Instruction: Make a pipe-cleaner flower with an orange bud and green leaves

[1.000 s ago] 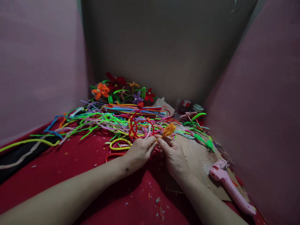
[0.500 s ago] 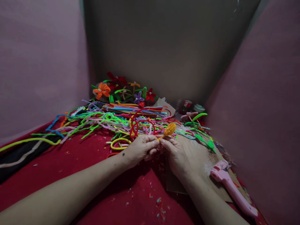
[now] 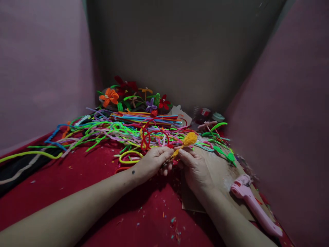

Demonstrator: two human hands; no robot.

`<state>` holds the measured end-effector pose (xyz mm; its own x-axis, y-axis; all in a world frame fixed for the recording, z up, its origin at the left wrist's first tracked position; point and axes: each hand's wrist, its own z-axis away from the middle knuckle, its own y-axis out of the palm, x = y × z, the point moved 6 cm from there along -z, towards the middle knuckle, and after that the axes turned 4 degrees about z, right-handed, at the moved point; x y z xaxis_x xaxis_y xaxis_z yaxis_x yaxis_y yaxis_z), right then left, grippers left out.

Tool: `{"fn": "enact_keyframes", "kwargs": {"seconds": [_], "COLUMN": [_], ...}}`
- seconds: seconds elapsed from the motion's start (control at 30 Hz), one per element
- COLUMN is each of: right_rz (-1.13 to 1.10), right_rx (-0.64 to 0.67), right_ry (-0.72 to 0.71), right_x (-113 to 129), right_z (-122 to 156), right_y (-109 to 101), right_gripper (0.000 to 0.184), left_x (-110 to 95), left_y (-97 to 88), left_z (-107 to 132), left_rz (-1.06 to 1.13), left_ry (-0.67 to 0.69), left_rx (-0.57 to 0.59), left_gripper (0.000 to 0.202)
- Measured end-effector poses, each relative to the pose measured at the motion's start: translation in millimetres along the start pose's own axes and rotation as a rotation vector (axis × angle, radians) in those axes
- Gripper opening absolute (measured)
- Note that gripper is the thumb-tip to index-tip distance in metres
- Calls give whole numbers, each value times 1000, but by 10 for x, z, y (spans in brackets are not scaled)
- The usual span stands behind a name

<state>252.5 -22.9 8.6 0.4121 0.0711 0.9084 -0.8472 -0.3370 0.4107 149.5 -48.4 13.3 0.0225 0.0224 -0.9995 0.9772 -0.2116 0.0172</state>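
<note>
In the head view a yellow-orange pipe cleaner piece, bent into a fuzzy rounded petal with a thin twisted tail, stands between my hands with its wide end up and to the right. My left hand is closed, thumb against fingers, at the lower end of the tail. My right hand pinches the same piece just below the wide part. The fingertips partly hide the tail. Some red fuzzy material shows beside and beneath the fingers; I cannot tell whether it is held.
Loose coloured pipe cleaners spread behind my hands, with a straight bundle beyond. Finished fuzzy flowers stand at the back. On the right lie a brown board and a pink glue-gun-like tool. Scraps dot the red cloth.
The petal piece has shifted slightly right, and more of its twisted tail shows between my hands. My fingertips are farther apart. The view has shifted slightly.
</note>
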Motion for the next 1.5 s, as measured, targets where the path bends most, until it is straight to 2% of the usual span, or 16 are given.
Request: {"fn": "enact_keyframes", "kwargs": {"seconds": [0.17, 0.4, 0.57, 0.7, 0.87, 0.97, 1.1, 1.2, 1.33, 1.5], "right_rz": [-17, -46, 5, 142, 264, 220, 97, 80, 86, 125], "right_rx": [-24, -37, 14, 28, -19, -41, -8, -7, -1, 49], "right_ry": [46, 83, 43, -69, -141, -125, -61, -33, -8, -45], "right_x": [-50, -114, -119, -57, 13, -2, -73, -87, -67, -52], "right_z": [-16, -13, 31, 81, 109, 107, 88, 70, 56, 51], "right_y": [-46, -52, 9, 24, 10, 13, 38, 41, 50, 49], "right_gripper": [12, 11, 9, 9, 13, 12, 9, 9, 12, 19], "left_x": [-13, -101, -139, -154, -165, -155, -166, -135, -35, 64], "left_y": [-70, -2, -4, 14, 16, 4, -9, -26, -18, 15], "left_z": [2, 86, 140, 160, 170, 168, 156, 116, 58, 28], "left_rz": [-179, -444, -681, -719, -658, -650, -612, -423, -61, 295], "left_ry": [88, 208, 332, 385, 435, 437, 386, 243, 28, -94], "left_rx": [-135, -125, -207, -212, -223, -225, -229, -209, -122, 6], "left_gripper": [35, 26, 16, 14, 17, 19, 20, 24, 30, 24]}}
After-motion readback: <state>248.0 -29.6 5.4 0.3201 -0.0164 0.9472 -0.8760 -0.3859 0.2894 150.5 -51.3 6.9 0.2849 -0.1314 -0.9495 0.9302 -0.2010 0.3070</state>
